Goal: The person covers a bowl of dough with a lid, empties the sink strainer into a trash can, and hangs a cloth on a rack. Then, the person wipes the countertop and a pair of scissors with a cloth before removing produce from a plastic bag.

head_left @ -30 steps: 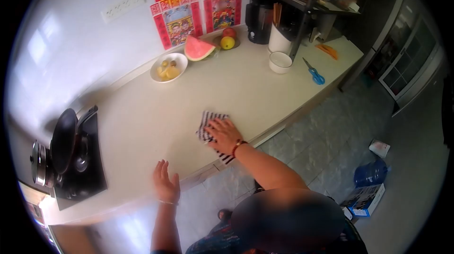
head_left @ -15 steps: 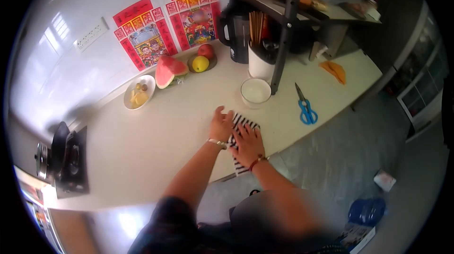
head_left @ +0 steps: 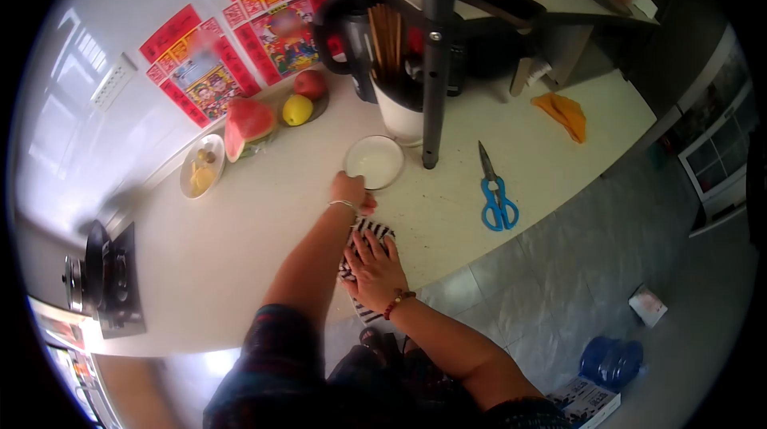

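My left hand (head_left: 350, 189) is closed at the near edge of a white bowl (head_left: 375, 162), gripping its rim; some fingers are tucked out of sight. The bowl looks tilted, and its inside shows pale. Closer to me, my right hand (head_left: 375, 272) lies flat with its fingers apart on a black-and-white striped cloth (head_left: 374, 228). Part of that cloth hangs at the counter's front edge, and my palm covers much of it.
Blue-handled scissors (head_left: 495, 197) and an orange cloth (head_left: 563, 115) lie to the right. A shelf post (head_left: 435, 69) stands beside a utensil holder (head_left: 399, 109). Along the wall are watermelon (head_left: 249, 123), a yellow fruit (head_left: 297, 109) and a small dish (head_left: 196, 180). A stove (head_left: 120, 285) is far left.
My left hand has left the striped cloth, reached forward and taken the bowl's rim. The bowl sits farther left of the shelf post. My right hand stays on the cloth. The view has shifted.
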The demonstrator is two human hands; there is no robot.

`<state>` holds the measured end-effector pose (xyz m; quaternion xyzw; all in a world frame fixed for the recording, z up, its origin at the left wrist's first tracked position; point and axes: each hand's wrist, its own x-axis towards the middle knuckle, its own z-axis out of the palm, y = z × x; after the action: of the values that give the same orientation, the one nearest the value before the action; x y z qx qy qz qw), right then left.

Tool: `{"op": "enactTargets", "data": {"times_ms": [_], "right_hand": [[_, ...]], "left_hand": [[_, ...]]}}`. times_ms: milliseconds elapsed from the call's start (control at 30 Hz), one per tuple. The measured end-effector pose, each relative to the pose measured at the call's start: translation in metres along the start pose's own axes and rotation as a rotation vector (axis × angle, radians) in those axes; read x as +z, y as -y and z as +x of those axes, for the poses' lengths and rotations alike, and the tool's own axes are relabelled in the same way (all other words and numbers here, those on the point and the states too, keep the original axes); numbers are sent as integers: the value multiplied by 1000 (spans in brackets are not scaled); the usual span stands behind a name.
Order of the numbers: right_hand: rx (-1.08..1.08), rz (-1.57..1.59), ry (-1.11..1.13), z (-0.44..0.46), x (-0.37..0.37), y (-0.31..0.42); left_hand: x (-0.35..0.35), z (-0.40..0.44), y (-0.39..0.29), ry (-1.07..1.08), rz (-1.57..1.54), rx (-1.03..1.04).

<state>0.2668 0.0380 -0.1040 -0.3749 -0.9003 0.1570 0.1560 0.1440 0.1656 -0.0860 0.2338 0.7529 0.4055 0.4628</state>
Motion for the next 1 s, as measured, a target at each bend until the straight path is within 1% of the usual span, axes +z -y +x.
{"op": "enactTargets", "data": {"times_ms": [33, 67, 100, 167, 233, 267, 333, 367, 433, 500, 533, 600, 633, 667, 700, 733, 767, 833, 867, 933, 967, 1000], "right_hand": [[16, 1, 0, 0, 1, -1], [9, 11, -3, 0, 1, -1], [2, 20, -6, 0, 2, -1], [24, 30, -10, 0, 5, -1], [17, 34, 6, 0, 1, 0], [15, 27, -8, 1, 1, 0], [27, 31, -18, 1, 2, 1], [17, 37, -33, 1, 2, 0], [35, 22, -60, 2, 1, 1], [19, 11, -90, 0, 2, 2], [38, 1, -90, 0, 1, 2], [64, -1, 315, 5, -3, 1], [78, -10, 311, 5, -1, 3], [35, -111, 169, 5, 2, 5], [-13, -210, 28, 5, 6, 6], [38, -119, 60, 5, 15, 3], [43, -120, 59, 3, 12, 4], [27, -126, 32, 1, 4, 3], [27, -127, 28, 0, 7, -2], [-187, -113, -170, 2, 25, -19], [-198, -104, -175, 4, 34, -27], [-290, 3, -223, 7, 39, -35]], "left_hand": [[-8, 6, -4, -17, 7, -20], [-15, 12, -7, -40, -51, -44], [-19, 17, -10, -97, -59, -10], [-35, 52, -5, -62, -49, -57], [-44, 66, -4, -95, -126, -52], [-45, 66, -5, -77, -118, -56], [-50, 51, -10, -126, -261, -97], [-54, 43, -7, -144, -282, -74], [-57, 25, 4, -115, -100, 13], [-23, -1, 23, -57, 120, 334], [-5, -20, 27, 58, 261, 444], [25, -62, 19, 261, 526, 658], [36, -80, 13, 347, 653, 760], [48, -87, 15, 358, 646, 770], [60, -92, 19, 373, 679, 854], [71, -96, 22, 385, 713, 936], [80, -102, 22, 391, 712, 938], [98, -107, 16, 426, 802, 840], [108, -107, 15, 425, 803, 844], [131, -104, 14, 394, 932, 808], [142, -103, 16, 381, 940, 804], [153, -102, 17, 327, 997, 790]]}}
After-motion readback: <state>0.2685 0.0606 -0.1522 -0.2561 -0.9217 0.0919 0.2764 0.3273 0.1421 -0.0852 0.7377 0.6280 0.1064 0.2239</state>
